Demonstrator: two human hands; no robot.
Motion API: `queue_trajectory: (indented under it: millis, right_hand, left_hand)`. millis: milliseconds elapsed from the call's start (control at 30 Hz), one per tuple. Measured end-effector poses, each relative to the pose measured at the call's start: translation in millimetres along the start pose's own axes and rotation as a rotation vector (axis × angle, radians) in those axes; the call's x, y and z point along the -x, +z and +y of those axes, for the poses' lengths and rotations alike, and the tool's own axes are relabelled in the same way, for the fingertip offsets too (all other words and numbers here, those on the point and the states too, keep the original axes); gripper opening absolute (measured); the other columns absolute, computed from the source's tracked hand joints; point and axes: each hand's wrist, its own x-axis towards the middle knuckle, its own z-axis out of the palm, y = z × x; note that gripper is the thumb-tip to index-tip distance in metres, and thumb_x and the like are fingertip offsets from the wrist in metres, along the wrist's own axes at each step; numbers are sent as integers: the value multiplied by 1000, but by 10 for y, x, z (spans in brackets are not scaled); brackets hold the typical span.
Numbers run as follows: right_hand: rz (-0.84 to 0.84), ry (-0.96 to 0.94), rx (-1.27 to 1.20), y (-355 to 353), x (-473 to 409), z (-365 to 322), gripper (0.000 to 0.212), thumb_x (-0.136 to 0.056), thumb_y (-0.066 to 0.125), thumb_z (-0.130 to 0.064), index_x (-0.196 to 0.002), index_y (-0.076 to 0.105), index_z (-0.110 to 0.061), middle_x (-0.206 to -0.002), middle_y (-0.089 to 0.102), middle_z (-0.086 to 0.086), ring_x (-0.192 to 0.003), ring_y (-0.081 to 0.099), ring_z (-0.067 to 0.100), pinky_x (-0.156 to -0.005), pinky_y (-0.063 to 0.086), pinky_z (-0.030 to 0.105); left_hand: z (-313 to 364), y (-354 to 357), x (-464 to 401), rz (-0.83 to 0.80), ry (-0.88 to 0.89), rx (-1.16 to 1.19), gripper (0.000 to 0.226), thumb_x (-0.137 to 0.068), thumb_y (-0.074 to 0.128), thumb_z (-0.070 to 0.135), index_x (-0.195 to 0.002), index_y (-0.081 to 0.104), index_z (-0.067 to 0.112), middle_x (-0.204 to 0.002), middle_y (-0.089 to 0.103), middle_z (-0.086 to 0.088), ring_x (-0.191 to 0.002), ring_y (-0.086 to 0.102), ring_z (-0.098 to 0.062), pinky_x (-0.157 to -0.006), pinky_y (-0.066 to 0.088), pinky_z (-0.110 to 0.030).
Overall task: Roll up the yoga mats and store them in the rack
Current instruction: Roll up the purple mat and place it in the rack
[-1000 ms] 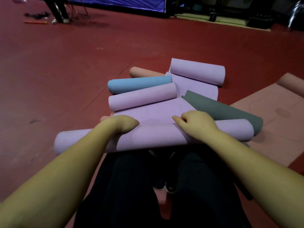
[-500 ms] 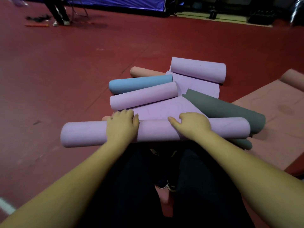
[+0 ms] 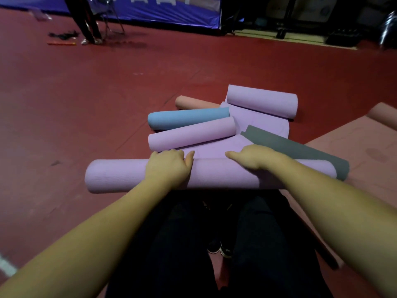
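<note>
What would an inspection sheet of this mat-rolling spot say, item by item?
Surface: red floor, scuffed.
Job's things: purple mat nearly rolled, across the person's front; behind it a purple roll, blue roll, peach roll, half-rolled purple mat, grey mat; pink mat flat at right. No rack seen.
Clutter: dark items and an orange stick far left.
Hands: left hand and right hand press on the near roll.
Cables: nothing seen.
Surroundings: blue banner, someone's legs.

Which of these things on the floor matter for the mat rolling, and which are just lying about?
Job:
purple mat under left hand and right hand
blue roll
grey mat
pink mat

Lying about:
dark clutter
orange stick
</note>
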Motion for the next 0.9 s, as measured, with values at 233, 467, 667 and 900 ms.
queue_trajectory:
  millis: [233, 467, 667, 900]
  right_hand:
    - [-224, -33, -47, -23, -94, -9, 67, -91, 34, -70, -136, 56, -25, -151, 45, 4, -134, 43, 25, -112, 29, 41]
    - [207, -171, 21, 79, -141, 43, 49, -102, 31, -52, -91, 65, -18, -104, 66, 5, -97, 54, 24, -77, 39, 33]
    - [403, -180, 61, 331, 52, 150, 52, -98, 33, -59, -91, 65, -18, -98, 63, 7, -97, 58, 30, -70, 38, 35]
    - [487, -101, 189, 585, 50, 107, 81, -82, 10, -73, -104, 65, -17, -103, 66, 5, -100, 59, 28, -81, 40, 37]
  left_hand:
    - [-73, -25, -7, -316, -81, 96, 68, -96, 12, 59, -99, 67, 18, -118, 66, -12, -108, 58, -35, -96, 43, -46]
    - [-135, 31, -360, -553, -150, 118, 66, -100, 22, 55, -132, 57, 10, -143, 52, -16, -126, 50, -36, -107, 37, -45]
    - [-181, 126, -644, -758, -258, 322, 51, -87, 42, 55, -128, 55, 28, -143, 51, -3, -120, 50, -25, -101, 37, -43]
    - [-66, 108, -705, -710, -188, 306, 52, -100, 39, 50, -137, 55, 16, -147, 49, -10, -125, 49, -28, -102, 36, -39]
